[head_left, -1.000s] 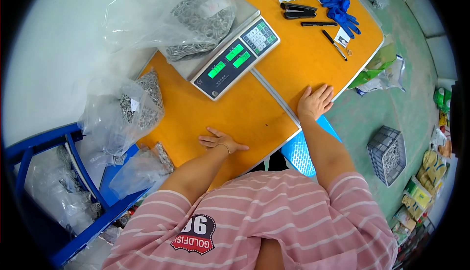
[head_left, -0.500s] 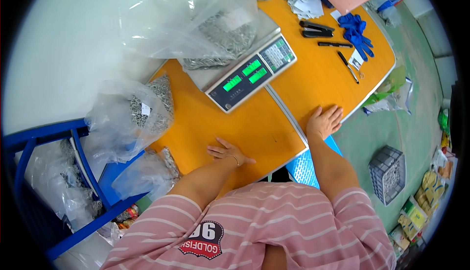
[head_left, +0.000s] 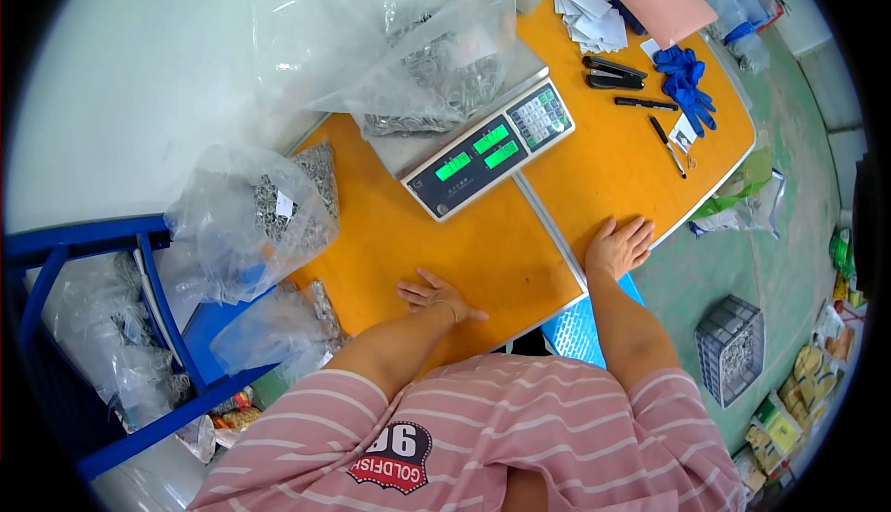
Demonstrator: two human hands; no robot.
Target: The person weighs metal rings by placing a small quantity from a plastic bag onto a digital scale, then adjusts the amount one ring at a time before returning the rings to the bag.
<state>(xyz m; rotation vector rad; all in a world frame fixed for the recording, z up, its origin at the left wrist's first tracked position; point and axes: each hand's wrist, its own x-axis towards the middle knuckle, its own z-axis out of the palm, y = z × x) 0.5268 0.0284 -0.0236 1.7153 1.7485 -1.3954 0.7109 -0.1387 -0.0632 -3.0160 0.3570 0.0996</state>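
Note:
My left hand (head_left: 432, 296) rests on the orange tabletop (head_left: 445, 252) with its fingers apart and nothing in it. Further right, my right hand (head_left: 620, 246) lies flat near the table's front edge, fingers stretched out. Ahead of my hands stands a digital scale (head_left: 492, 155) with lit green displays. On its metal pan sits a large clear plastic bag (head_left: 445, 71) of small silvery metal parts. Another clear bag (head_left: 297, 201) of similar parts, with a white tag, is at the table's left end.
At the far right lie paper slips (head_left: 594, 15), a black stapler (head_left: 614, 73), pens (head_left: 668, 145) and blue gloves (head_left: 685, 85). A blue rack (head_left: 102, 233) with bagged parts stands left. A grey crate (head_left: 730, 349) is on the green floor, and a blue stool (head_left: 575, 331) by the table edge.
The view has shifted slightly, so the scale and table items appear a little lower and to the right. Both hands stay resting on the table.

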